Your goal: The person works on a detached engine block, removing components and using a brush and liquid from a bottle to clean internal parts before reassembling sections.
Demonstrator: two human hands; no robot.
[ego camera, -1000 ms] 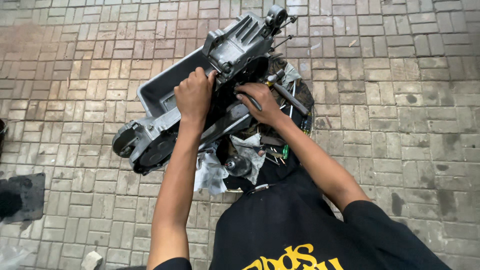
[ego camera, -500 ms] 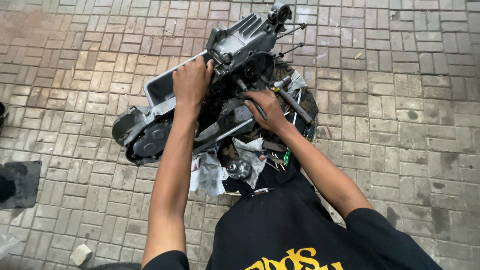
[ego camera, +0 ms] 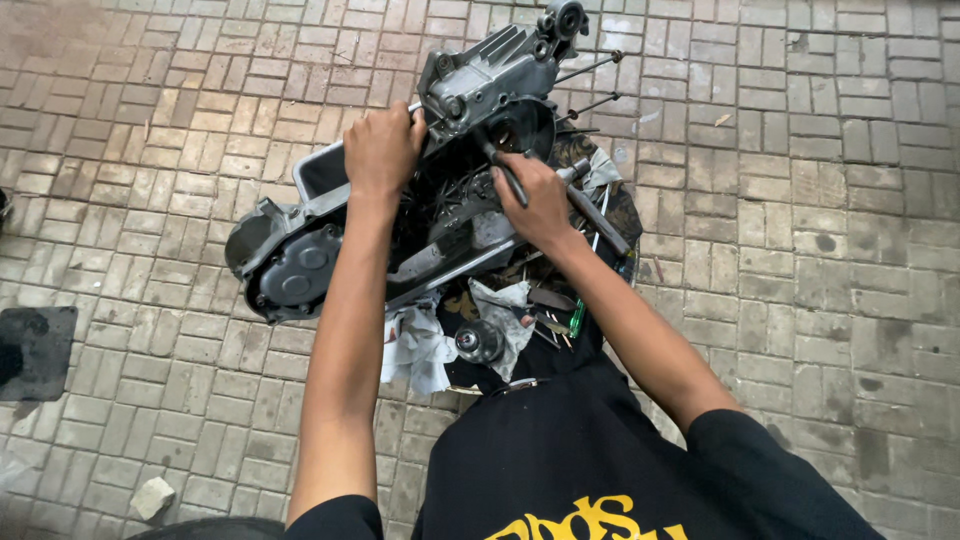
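A: Head view: where's the engine casing [ego camera: 400,215]?

B: On the brick floor [ego camera: 800,200]. The left hand [ego camera: 383,148] clamps its top edge; the right hand [ego camera: 537,200], at its open middle, grips a dark tool [ego camera: 505,170]. White rags [ego camera: 420,345] lie just below it

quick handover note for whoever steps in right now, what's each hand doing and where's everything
Left hand: gripping the top edge of the engine case, steadying it.
Right hand: closed on a dark tool, its tip inside the open case.
The case lies on its side on the brick paving, over rags and loose parts.
Done: cover is off, inside exposed.
Left: cannot tell from this view.
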